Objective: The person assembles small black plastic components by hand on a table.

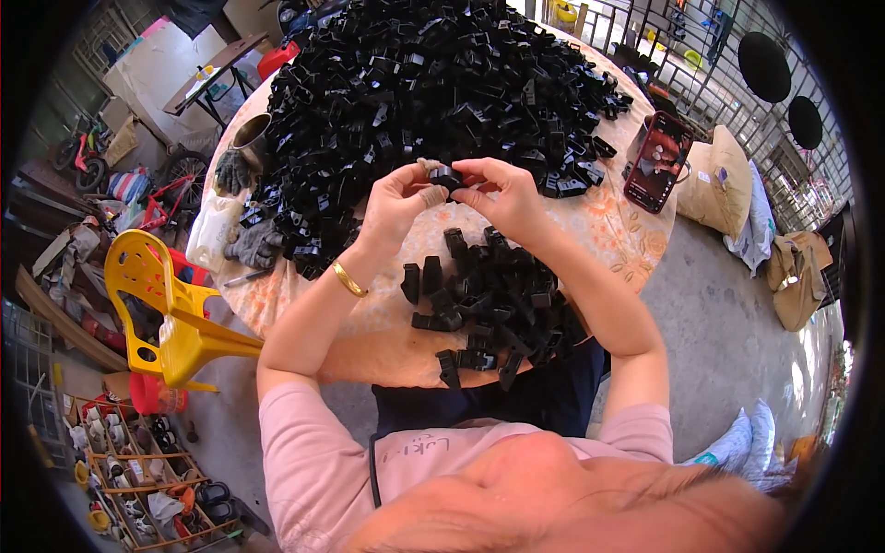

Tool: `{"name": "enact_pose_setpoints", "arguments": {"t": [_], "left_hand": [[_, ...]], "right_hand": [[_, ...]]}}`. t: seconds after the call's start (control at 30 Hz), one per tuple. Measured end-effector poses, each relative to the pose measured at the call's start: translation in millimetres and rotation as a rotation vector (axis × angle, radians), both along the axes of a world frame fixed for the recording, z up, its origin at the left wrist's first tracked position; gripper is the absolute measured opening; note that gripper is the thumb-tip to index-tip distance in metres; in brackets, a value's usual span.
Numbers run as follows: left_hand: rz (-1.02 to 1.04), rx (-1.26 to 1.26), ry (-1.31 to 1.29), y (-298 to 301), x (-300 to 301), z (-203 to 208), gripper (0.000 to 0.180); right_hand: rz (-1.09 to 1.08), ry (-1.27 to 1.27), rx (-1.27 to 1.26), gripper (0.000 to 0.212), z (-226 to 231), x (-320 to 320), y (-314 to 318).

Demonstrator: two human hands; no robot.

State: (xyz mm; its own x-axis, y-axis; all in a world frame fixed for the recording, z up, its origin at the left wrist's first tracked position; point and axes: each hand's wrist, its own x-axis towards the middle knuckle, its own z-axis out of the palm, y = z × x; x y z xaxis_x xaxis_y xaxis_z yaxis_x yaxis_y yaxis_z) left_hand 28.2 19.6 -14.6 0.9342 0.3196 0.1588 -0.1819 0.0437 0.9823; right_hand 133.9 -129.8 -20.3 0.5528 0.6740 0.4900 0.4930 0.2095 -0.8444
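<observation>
Between the fingertips of both hands is a small black plastic part, partly covered by the fingers. My left hand pinches it from the left, with tape or a wrap on its fingers and a gold bangle on the wrist. From the right, my right hand grips the same part with thumb and fingers. Beyond the hands rises a large heap of similar black plastic parts. A smaller pile of black parts lies nearer my body, between my forearms.
The round table wears a floral cloth. A phone stands upright at its right edge. On the left are dark gloves, a metal cup and a white container. A yellow chair stands left; sacks lie right.
</observation>
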Motion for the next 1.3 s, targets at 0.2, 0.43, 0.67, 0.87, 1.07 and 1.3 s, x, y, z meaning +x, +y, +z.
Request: {"name": "enact_pose_setpoints", "arguments": {"t": [0.2, 0.43, 0.67, 0.87, 1.07, 1.3], "left_hand": [[0.040, -0.125, -0.009, -21, -2, 2, 0.033], [0.025, -0.043, -0.078, -20, -4, 11, 0.034], [-0.421, 0.419, 0.140, -37, -23, 36, 0.057], [-0.627, 1.049, -0.077, -54, -30, 20, 0.036], [0.264, 1.439, -0.184, 9, 14, -10, 0.036], [0.171, 1.392, -0.101, 23, 21, -20, 0.035]], "right_hand": [[-0.186, -0.491, 0.105, 0.034, -4, -6, 1], [-0.034, -0.247, -0.068, 0.048, 7, 6, -8], [-0.365, -0.297, -0.617, 0.033, 16, 82, -55], [-0.449, -0.721, -0.679, 0.028, -14, 69, -31], [-0.435, -0.971, -0.677, 0.032, -19, 35, -14], [-0.100, -0.818, -0.561, 0.044, -1, 36, -33]]}}
